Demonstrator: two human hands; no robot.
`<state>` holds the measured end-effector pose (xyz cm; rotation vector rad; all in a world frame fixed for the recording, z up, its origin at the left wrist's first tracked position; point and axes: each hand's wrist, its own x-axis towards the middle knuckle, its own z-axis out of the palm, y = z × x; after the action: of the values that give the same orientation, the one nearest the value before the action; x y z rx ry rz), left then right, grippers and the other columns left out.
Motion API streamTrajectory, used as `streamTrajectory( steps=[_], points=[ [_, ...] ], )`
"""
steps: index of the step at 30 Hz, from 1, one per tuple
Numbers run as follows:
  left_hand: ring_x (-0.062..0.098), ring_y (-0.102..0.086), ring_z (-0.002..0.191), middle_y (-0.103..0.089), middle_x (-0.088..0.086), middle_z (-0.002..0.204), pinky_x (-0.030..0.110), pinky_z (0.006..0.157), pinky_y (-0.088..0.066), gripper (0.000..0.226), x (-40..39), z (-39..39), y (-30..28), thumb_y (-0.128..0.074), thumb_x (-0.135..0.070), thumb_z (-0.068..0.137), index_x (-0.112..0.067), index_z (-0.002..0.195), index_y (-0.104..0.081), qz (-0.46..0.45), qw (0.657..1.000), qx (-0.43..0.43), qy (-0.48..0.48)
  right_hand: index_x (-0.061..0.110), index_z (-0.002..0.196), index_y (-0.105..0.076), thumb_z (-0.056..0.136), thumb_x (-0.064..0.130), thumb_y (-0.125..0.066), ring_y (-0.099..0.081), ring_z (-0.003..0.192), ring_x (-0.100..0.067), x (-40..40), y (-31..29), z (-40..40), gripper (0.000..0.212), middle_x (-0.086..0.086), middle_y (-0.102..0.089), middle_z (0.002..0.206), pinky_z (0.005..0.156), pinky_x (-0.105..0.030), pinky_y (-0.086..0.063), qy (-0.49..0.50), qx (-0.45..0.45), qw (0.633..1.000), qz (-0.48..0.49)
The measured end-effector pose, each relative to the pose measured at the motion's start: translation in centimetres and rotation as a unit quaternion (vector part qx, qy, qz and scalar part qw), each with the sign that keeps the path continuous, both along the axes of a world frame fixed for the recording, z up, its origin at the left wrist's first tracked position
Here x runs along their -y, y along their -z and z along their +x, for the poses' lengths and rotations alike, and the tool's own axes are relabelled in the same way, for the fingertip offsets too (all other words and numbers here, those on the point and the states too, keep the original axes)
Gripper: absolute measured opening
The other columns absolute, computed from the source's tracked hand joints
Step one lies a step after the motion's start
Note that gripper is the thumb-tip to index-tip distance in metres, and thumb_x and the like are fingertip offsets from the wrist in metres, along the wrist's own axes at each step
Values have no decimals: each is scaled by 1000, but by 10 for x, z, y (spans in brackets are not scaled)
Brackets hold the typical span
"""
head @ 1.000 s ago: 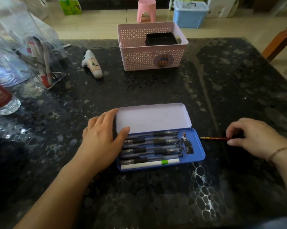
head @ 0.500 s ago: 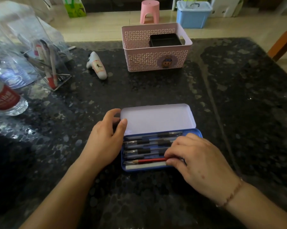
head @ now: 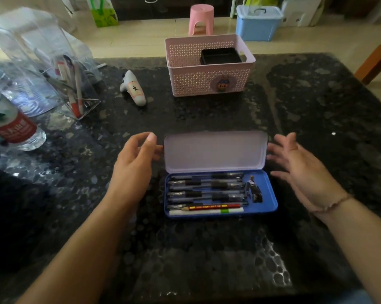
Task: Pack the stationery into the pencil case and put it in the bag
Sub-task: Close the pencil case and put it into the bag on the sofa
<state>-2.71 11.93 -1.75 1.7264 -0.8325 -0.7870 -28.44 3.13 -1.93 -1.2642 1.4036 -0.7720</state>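
Note:
A blue pencil case [head: 270, 194] lies open in the middle of the dark table, its pale lid [head: 214, 151] flipped back. Inside lie several dark pens [head: 204, 185], a red pencil [head: 213, 207], a white pen with a green band [head: 207, 211] and a small figure [head: 254, 189]. My left hand [head: 134, 163] hovers just left of the lid, fingers relaxed, holding nothing. My right hand [head: 294, 163] hovers just right of the lid with spread fingers, blurred by motion, holding nothing.
A pink perforated basket [head: 209, 82] with a black box [head: 220, 55] inside stands behind the case. A white toy-shaped object [head: 133, 89] lies left of it. A clear bag [head: 31, 62] holding pens and a water bottle [head: 11, 126] are at the far left.
My right hand picked up the red pencil, laid it in the case and moved away to the lid's right edge. My left hand lifted off the case's left end.

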Motion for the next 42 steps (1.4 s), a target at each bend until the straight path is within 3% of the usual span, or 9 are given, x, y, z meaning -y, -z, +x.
streamTrajectory(
  steps=[7, 9, 13, 17, 24, 26, 30, 35, 42],
  points=[
    [5, -67, 74, -74, -4, 80, 23, 70, -50, 14, -40, -9, -7, -54, -28, 97, -25, 94, -67, 1, 996, 48, 71, 24, 122, -58, 93, 46, -42, -59, 107, -8, -44, -12, -13, 40, 3, -65, 118, 94, -30, -43, 7, 53, 998, 36],
    [1, -65, 76, -72, -10, 84, 26, 73, -52, 9, -49, -13, -1, -63, -36, 91, -31, 98, -66, 56, 976, 172, 125, 23, 123, -58, 91, 29, -55, -59, 104, -3, -58, -4, -14, 32, 7, -63, 118, 90, -28, -47, -19, -36, 999, 10],
    [9, -52, 99, -53, -14, 107, 33, 84, -49, 55, -54, -22, 6, -57, -75, 73, -35, 109, -50, 200, 890, 382, 150, 23, 126, -55, 81, 29, -70, -52, 117, -11, -64, 12, -9, 48, 6, -56, 126, 100, -31, -43, -23, -190, 976, -102],
    [21, -37, 123, -43, -5, 131, 43, 98, -38, 80, -62, -30, 14, -44, -89, 65, -36, 126, -46, 298, 867, 377, 131, 23, 140, -40, 81, 64, -51, -13, 143, -23, -67, 32, -6, 73, 0, -30, 152, 116, -45, -17, -32, -409, 908, -82],
    [20, -29, 128, -52, -12, 125, 44, 105, -25, 41, -66, -56, 23, -76, -59, 69, -37, 98, -58, 225, 943, 244, -1, 24, 128, -55, 80, 58, -57, -5, 144, -23, -59, 29, 0, 59, 5, -32, 151, 117, -45, -9, -19, -395, 917, -46],
    [19, -40, 126, -57, -9, 112, 39, 104, -32, 42, -60, -65, 23, -88, -40, 63, -34, 94, -60, 194, 966, 161, -62, 21, 125, -57, 79, 49, -63, -15, 143, -22, -51, 27, 5, 55, 4, -42, 144, 116, -41, -17, 9, -352, 934, -65],
    [21, -71, 79, -73, 2, 69, 18, 63, -51, 44, -7, -52, 11, -92, -15, 53, -20, 82, -60, 78, 992, -31, -96, 17, 114, -62, 80, 30, -71, -61, 105, -20, -2, 1, 17, 37, -3, -67, 108, 90, -29, -45, 74, -129, 989, -5],
    [31, -74, 85, -77, 13, 93, 31, 59, -58, 28, 75, -43, -90, -71, 0, 82, -6, 109, -63, 39, 962, -268, -23, 30, 109, -55, 83, 15, -69, -69, 89, -28, 73, -85, 19, 33, -7, -67, 103, 83, -51, -54, 135, 160, 971, 119],
    [32, -72, 92, -74, 18, 106, 40, 71, -62, 30, 140, -51, -316, -63, -14, 90, -4, 118, -61, 19, 958, -280, 51, 15, 127, -51, 90, 2, -51, -69, 88, -29, 124, -308, -20, 39, -17, -67, 111, 67, -45, -58, 72, 336, 932, 116]
  ],
)
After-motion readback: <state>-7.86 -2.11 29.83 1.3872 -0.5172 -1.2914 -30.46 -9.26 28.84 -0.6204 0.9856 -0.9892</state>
